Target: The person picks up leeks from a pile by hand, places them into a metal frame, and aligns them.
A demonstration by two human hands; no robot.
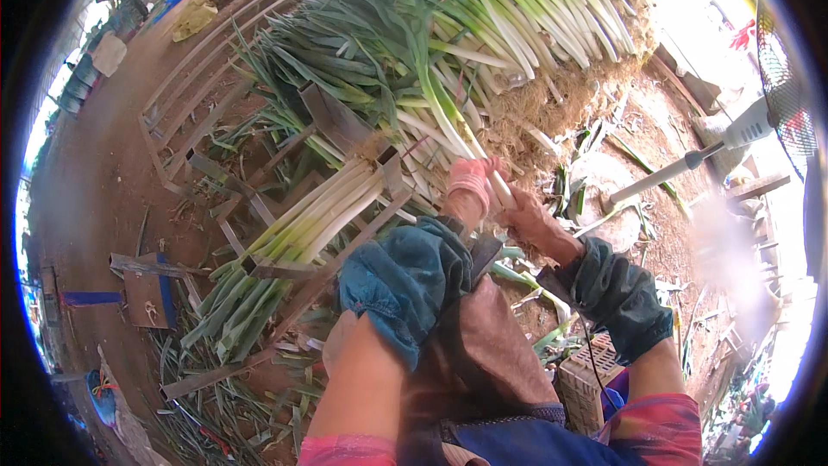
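A long leek (444,112) slants down from the big pile toward me, green at the far end and white at the near end. Wrapped round its white stalk is my left hand (470,185), in a pinkish glove. Just right of it, my right hand (539,223) has its fingers closed at the stalk's lower end. The very tip of the stalk is hidden by my hands. Beyond them lies the large pile of leeks (517,9), its shaggy brown roots facing right. Left of my hands, trimmed leeks (315,211) rest together across a metal frame.
The metal frame (328,272) has upright posts near my left arm. A fan (690,160) on a pole stands at the right. A plastic crate (582,384) sits below my right forearm. Cut leaves (250,406) litter the ground at lower left.
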